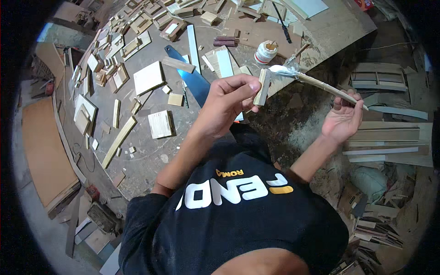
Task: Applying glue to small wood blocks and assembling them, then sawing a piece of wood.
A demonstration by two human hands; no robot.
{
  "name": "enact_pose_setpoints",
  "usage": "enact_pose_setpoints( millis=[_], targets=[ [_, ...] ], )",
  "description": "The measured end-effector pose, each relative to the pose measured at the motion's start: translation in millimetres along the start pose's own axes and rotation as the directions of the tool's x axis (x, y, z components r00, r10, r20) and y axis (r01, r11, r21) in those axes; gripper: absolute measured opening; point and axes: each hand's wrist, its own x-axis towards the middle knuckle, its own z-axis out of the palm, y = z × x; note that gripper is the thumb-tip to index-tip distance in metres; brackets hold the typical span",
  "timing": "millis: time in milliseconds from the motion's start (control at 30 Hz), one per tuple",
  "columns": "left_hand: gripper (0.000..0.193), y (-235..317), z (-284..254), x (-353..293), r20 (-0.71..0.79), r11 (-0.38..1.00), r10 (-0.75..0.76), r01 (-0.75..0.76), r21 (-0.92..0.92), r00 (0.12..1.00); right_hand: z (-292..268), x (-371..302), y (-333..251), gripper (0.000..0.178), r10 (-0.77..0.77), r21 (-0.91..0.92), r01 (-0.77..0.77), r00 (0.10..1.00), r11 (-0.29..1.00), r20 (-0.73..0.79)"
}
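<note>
My left hand [225, 101] pinches a small wood block [262, 89] upright between thumb and fingers, above the table's near right edge. My right hand [343, 118] is closed round the lower end of a long thin wooden stick [323, 86]. White glue-like paste [280, 70] coats the stick's far tip, which is close to the block's top; whether they touch I cannot tell. Beyond the block stands an open white jar [266, 52], smeared at its rim. A blue-grey saw blade [196, 86] lies on the table behind my left hand, partly hidden by it.
Wood offcuts and small wooden assemblies cover the far left of the table [137, 158]. A square wood piece [160, 124] and a white-topped panel [149, 78] lie nearer. A dark thin tool [283, 25] rests at the back. Boards [385, 137] are stacked at the right.
</note>
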Motion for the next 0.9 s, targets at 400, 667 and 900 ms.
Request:
enact_pose_setpoints(
  millis=[400,667,900],
  targets=[
    [0.019,1,3,2,-0.089,0.997,0.064,-0.059,0.057,0.994,10,0,-12,0.023,-0.073,-0.078,0.075,0.997,0.994,0.025],
    [0.021,1,5,4,-0.103,0.978,0.131,-0.111,0.178,0.986,13,-2,-19,0.026,-0.131,-0.122,0.141,0.988,0.983,0.080],
    [0.020,-4,-7,7,0.010,0.999,0.026,-0.026,-0.027,1.000,-30,16,-5,0.027,-0.101,-0.016,0.100,0.976,0.995,-0.194]
  ],
)
